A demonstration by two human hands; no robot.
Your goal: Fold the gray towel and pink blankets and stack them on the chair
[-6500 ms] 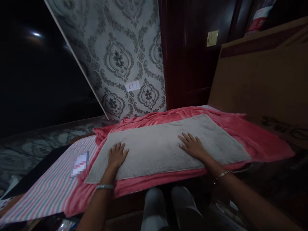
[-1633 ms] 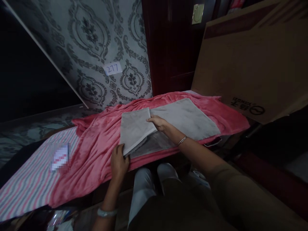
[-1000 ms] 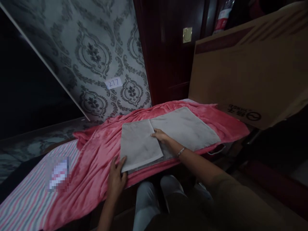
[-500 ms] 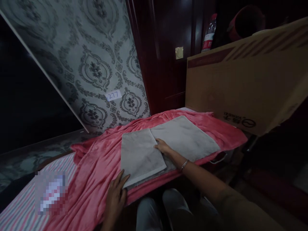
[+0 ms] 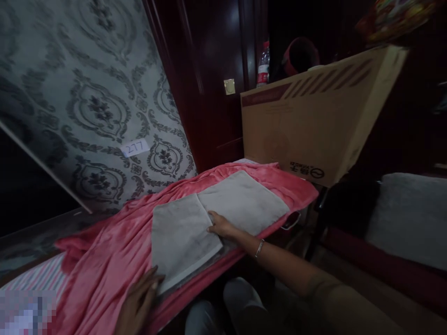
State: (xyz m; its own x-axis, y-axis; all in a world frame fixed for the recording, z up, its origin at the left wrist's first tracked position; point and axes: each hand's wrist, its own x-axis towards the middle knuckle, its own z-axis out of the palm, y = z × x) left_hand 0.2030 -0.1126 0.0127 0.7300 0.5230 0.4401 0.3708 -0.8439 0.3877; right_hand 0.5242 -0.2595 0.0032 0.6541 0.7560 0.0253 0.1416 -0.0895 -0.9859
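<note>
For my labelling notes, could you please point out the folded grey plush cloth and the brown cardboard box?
Folded grey plush cloth (image 5: 184, 235), head view: its top flap.
Brown cardboard box (image 5: 302, 128), head view: its printed side.

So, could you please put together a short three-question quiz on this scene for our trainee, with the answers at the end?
1. Multiple choice: what lies directly beneath the grey cloth?
A) A pile of books
B) A pink blanket
C) A cardboard sheet
2. True or false: the left hand rests on the cardboard box.
3. Fill in the blank: the white paper label on the patterned wall reads ___.

Key:
1. B, the pink blanket.
2. False: its fingers are at the near left corner of the grey cloth.
3. 277.
</note>
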